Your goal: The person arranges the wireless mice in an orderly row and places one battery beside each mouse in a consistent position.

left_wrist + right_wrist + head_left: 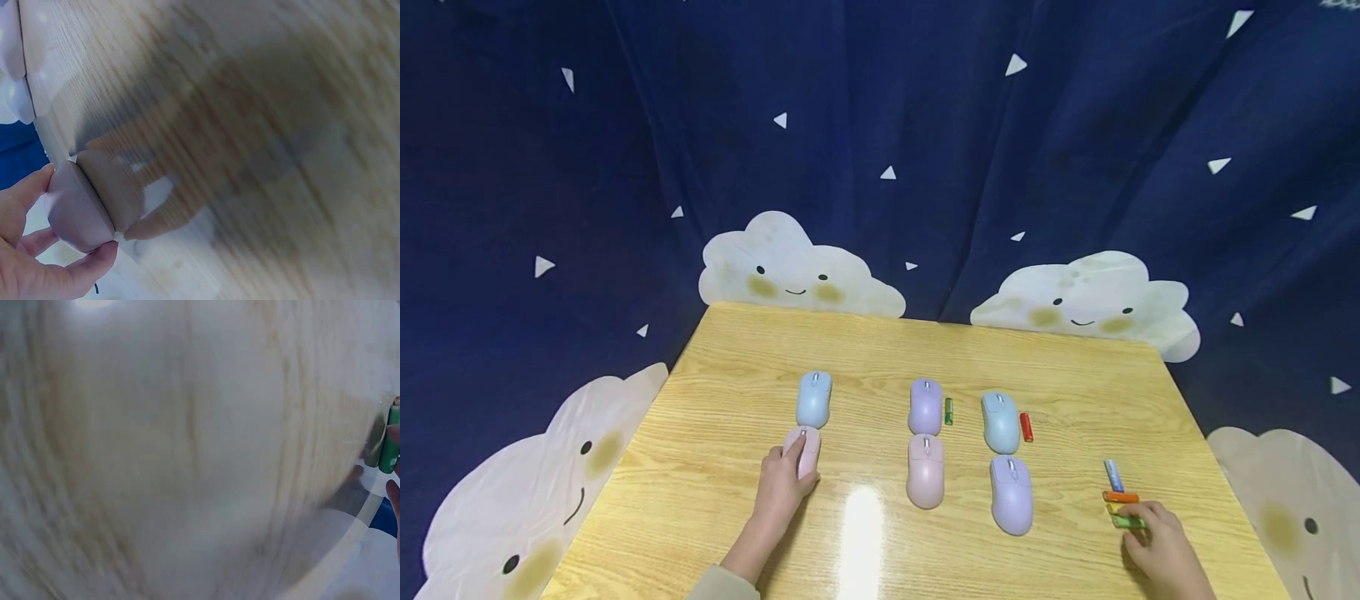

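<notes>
My left hand (780,482) grips a pink computer mouse (810,452) at the left, with the thumb and fingers at its sides. In the left wrist view this mouse (76,209) stands close to the glossy tabletop. Directly beyond it lies a light blue mouse (814,398). At the right, my right hand (1163,546) reaches over a group of small batteries: blue (1113,475), orange (1121,497), yellow (1112,507) and green (1127,522). A fingertip overlaps the green battery (389,440) in the right wrist view, while the thumb appears slightly apart from it.
Mid-table, a purple mouse (926,406) sits beyond a pink one (926,472), beside a dark green battery (949,411). Further right, a blue mouse (1002,422) and a lavender mouse (1012,496) line up, with a red battery (1026,427) alongside. A dark blue curtain (850,108) hangs behind the wooden table (715,425).
</notes>
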A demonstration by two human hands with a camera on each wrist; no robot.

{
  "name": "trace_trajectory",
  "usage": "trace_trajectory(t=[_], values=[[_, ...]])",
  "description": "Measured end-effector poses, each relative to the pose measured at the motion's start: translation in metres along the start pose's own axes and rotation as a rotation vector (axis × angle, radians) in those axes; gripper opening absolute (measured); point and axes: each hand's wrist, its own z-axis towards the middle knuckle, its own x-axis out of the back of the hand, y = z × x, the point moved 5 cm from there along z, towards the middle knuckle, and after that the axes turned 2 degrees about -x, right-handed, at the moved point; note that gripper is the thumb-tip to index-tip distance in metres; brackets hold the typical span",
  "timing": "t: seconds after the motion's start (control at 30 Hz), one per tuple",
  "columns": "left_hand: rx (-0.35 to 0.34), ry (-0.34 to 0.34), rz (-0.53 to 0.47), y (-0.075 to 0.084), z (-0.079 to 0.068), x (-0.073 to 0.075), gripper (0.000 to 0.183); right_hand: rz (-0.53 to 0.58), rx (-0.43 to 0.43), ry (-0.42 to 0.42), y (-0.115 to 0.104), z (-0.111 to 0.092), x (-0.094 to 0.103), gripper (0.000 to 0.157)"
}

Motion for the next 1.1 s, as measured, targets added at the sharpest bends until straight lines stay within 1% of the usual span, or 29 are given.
trace_trajectory(t=[0.27, 0.37, 0.6, 0.73, 0.8, 1.1], values=[[0.0, -0.001, -0.003, 0.0005, 0.0006, 0.0005, 0.063, -0.009, 0.038, 0.041, -0.0013, -0.0028, -0.001, 0.031], [0.002, 0.0, -0.004, 0.0007, 0.0005, 0.0009, 0.063, -0.021, 0.04, 0.047, -0.0016, -0.0036, -0.0013, 0.031], [0.002, 0.001, -0.001, 0.0006, 0.0002, 0.0013, 0.063, -0.007, -0.009, -0.027, 0.0001, -0.0045, -0.0031, 0.029], [-0.001, 0.0, -0.002, 0.0006, -0.0001, 0.0011, 0.063, -0.02, -0.017, -0.044, 0.0007, -0.0046, -0.004, 0.029], [-0.001, 0.001, -0.002, 0.0005, -0.0002, 0.001, 0.063, -0.027, -0.009, -0.036, 0.0004, -0.0045, -0.0047, 0.03], [-0.002, 0.005, 0.001, 0.0006, -0.0003, 0.0012, 0.063, -0.059, 0.042, 0.052, -0.0026, -0.0038, -0.006, 0.03]])
